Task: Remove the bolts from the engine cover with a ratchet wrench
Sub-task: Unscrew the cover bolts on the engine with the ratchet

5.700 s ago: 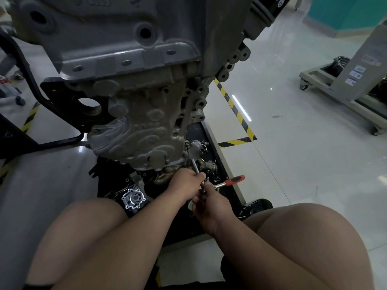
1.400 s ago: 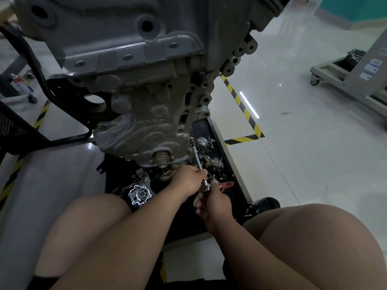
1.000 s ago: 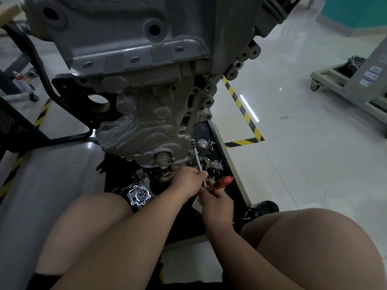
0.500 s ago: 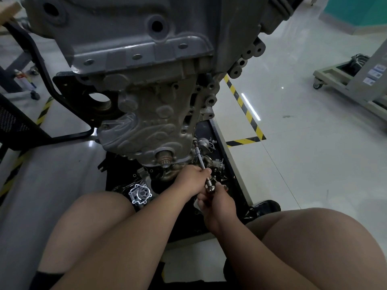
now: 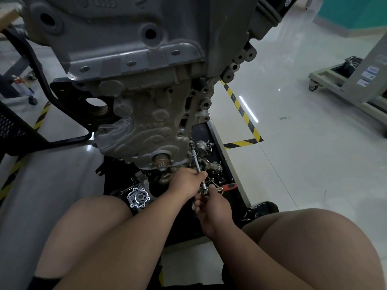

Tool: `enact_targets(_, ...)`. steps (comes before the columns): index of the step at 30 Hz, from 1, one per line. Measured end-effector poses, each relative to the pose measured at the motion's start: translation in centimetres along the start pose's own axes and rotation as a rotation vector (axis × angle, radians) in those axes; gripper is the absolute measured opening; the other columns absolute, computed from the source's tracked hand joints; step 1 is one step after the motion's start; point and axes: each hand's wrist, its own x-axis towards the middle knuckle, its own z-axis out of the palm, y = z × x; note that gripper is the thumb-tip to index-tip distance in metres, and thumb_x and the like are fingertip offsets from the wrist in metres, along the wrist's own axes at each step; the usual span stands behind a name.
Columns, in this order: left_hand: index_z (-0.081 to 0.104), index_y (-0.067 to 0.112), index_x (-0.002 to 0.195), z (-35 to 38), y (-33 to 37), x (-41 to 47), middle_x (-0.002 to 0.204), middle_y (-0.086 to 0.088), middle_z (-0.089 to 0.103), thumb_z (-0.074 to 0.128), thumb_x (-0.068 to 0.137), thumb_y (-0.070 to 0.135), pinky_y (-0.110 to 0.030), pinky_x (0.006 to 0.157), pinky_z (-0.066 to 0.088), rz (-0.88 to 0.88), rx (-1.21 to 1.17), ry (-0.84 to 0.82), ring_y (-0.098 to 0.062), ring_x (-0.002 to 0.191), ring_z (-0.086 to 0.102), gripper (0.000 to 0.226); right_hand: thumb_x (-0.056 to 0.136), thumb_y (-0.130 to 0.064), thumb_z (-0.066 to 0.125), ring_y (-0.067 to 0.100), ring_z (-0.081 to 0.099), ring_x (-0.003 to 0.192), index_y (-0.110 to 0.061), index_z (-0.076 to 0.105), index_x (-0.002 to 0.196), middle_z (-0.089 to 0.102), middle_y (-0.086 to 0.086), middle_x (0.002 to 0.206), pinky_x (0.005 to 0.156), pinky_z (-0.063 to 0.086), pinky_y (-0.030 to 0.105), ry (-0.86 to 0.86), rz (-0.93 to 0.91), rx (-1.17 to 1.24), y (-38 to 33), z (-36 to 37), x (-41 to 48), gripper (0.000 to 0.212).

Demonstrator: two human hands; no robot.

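Floor lies open rightward; ratchet wrench slants up to the engine cover edge; my left hand and right hand both grip it

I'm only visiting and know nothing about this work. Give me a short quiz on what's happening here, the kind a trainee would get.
1. True or false: the left hand grips the extension bar that reaches up to the engine cover.
2. The ratchet wrench handle is: A blue, B red, C green.
3. Fill in: loose metal parts lie in the black ___ below the engine cover.

Key: 1 true; 2 B; 3 tray.
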Motion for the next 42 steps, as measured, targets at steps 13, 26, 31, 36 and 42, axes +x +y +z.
enact_targets(13,0.066,0.009,0.062,-0.1,0.0,0.1,0.043,0.005,0.05,0.065,0.087,0.037,-0.024,0.049,0.032,0.009,0.022,0.003,-0.01,0.046,0.047,0.038,0.089,-0.017,0.069,0.013,0.068,0.061,-0.005,0.058,0.09,0.069,0.012,0.078,0.064,0.057,0.029,0.136,-0.359,-0.316,1.0,-0.1,-0.5,0.016)
enact_targets(26,0.07,0.005,0.084,0.2,0.4,-0.1,0.048,0.001,0.057,0.053,0.095,0.031,-0.017,0.041,0.031,-0.072,-0.046,-0.099,-0.01,0.034,0.047,0.032,0.106,-0.026,0.033,0.011,0.045,0.035,-0.006,0.055,0.083,0.056,0.004,0.047,0.037,0.036,0.021,0.014,0.088,0.037,-0.2,0.3,0.8,0.038)
enact_targets(31,0.07,0.013,0.077,-0.3,0.1,-0.1,0.042,0.004,0.057,0.055,0.094,0.032,-0.019,0.044,0.035,-0.05,0.019,-0.074,-0.005,0.034,0.049,0.03,0.105,-0.029,0.033,0.008,0.039,0.034,-0.013,0.056,0.076,0.05,0.0,0.047,0.034,0.03,0.015,-0.043,0.272,0.084,-0.5,0.7,0.4,0.04)
enact_targets(36,0.07,0.009,0.075,-0.3,-0.1,-0.1,0.043,0.004,0.055,0.059,0.092,0.034,-0.02,0.046,0.036,-0.017,0.059,-0.031,-0.001,0.031,0.046,0.032,0.105,-0.03,0.034,0.007,0.04,0.037,-0.013,0.057,0.077,0.05,0.0,0.05,0.034,0.031,0.015,-0.052,0.275,0.102,-0.5,0.8,0.3,0.04)
enact_targets(42,0.056,0.014,0.056,-0.3,0.0,-0.2,0.036,0.005,0.049,0.061,0.091,0.035,-0.022,0.049,0.036,-0.025,0.076,-0.039,-0.009,0.037,0.049,0.041,0.105,-0.028,0.04,0.009,0.05,0.043,-0.01,0.059,0.089,0.059,0.001,0.05,0.04,0.04,0.017,-0.019,0.141,0.099,-0.1,0.7,0.0,0.031)
